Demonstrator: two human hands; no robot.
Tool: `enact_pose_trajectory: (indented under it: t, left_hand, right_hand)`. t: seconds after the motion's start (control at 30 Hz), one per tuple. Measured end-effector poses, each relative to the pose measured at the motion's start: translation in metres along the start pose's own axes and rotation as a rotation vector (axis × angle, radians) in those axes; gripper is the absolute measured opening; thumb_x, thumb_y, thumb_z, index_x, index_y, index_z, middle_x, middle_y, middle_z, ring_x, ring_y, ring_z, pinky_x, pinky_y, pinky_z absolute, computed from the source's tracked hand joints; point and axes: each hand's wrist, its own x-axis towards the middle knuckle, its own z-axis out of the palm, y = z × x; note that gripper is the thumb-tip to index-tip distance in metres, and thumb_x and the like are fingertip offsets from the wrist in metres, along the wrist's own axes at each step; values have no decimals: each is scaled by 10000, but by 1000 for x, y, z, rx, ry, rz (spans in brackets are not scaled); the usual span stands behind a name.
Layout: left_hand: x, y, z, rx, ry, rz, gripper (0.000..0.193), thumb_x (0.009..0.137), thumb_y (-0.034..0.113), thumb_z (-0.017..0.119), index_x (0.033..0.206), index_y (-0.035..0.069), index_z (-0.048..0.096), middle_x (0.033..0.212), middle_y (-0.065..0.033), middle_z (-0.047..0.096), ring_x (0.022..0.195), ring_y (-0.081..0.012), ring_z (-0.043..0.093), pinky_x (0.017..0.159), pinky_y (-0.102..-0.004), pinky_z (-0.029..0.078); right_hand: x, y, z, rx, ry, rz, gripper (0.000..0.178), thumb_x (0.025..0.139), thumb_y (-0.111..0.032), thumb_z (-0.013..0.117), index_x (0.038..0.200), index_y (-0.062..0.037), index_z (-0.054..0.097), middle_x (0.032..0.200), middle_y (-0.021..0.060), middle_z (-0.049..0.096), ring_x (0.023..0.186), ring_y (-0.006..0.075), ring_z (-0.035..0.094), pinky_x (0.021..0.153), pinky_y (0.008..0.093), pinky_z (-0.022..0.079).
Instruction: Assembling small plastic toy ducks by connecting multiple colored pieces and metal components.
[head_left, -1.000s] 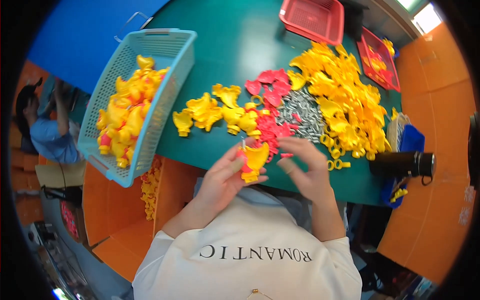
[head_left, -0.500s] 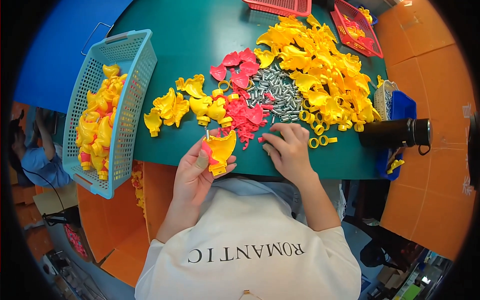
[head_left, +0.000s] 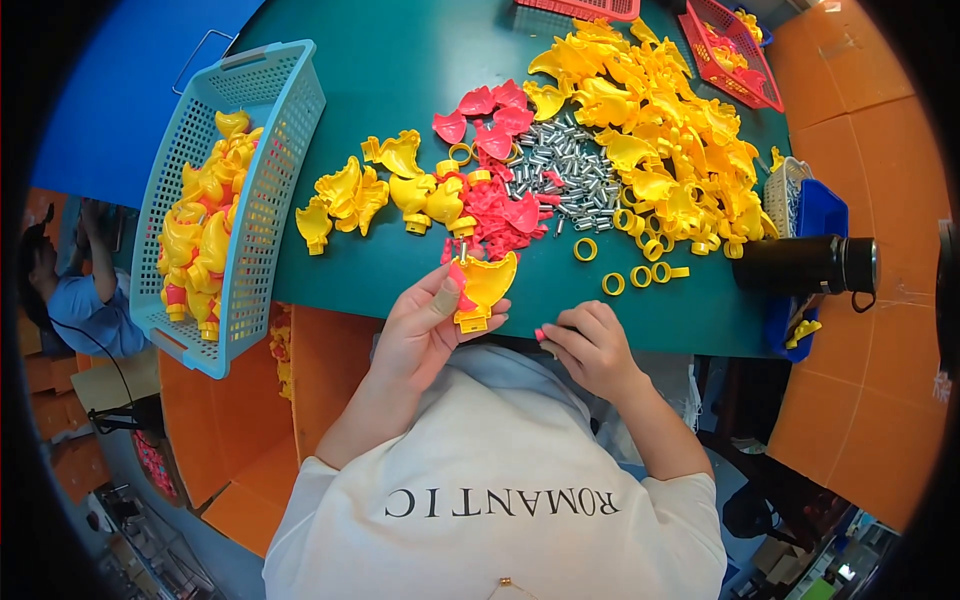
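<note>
My left hand [head_left: 425, 320] grips a curved yellow plastic shell half [head_left: 492, 284] above the table's near edge. A pink plastic insert [head_left: 463, 288] lies against the shell's left side under my thumb, and a small metal pin [head_left: 463, 251] stands up at its top. My right hand [head_left: 596, 345], just to the right at the table edge, pinches a small pink piece [head_left: 540, 333] between thumb and fingertips. Beyond my hands lie pink parts [head_left: 492, 215], silver metal cylinders [head_left: 570, 170] and yellow rings [head_left: 613, 284]. Yellow beaked pieces [head_left: 443, 203] stand left of the pink heap.
A light-blue basket [head_left: 255, 210] at left holds yellow-and-pink pieces. Yellow shells [head_left: 650, 130] are heaped at far right, near a red basket [head_left: 735, 75]. A black bottle [head_left: 805, 265] lies at the right edge beside a blue bin [head_left: 822, 210]. Another person [head_left: 95, 300] sits at far left.
My right hand has drawn back from the pink heap toward me with the small pink piece, uncovering yellow rings. My left hand still holds the shell; the whole view has shifted slightly.
</note>
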Motion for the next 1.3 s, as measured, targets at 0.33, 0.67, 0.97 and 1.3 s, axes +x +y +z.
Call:
enact_pose_trajectory:
  t: [0.33,0.67,0.97,1.3]
  left_hand:
    - [-11,-10,12,164,40,-4,492,927,207,586,1324,-18,404,1194,-156,579,1005,-275,637,858,-389,550]
    - [-14,-6,5,218,35,25,436,930,186,580,1284,-9,413,1185,-129,580,1040,-221,616,845,-392,556]
    - [-16,3,-3,280,34,36,414,923,168,591,1267,-8,443,1160,-143,591,993,-227,634,827,-382,559]
    - [-23,10,0,341,-68,-68,479,889,113,639,1299,-20,431,1147,-147,601,950,-213,645,838,-334,539]
  right_hand:
    - [63,-23,-12,341,229,140,207,712,24,717,911,-15,673,889,99,643,774,269,619,656,321,499]
    - [82,-23,11,204,238,51,236,669,28,718,892,-38,678,818,78,611,761,235,575,639,333,456]
    - [88,-20,16,391,167,46,189,729,37,698,909,-22,691,840,87,605,753,202,589,618,281,462]
    - [71,-29,13,686,65,407,149,743,10,724,891,-10,716,704,48,556,638,125,509,544,251,374]
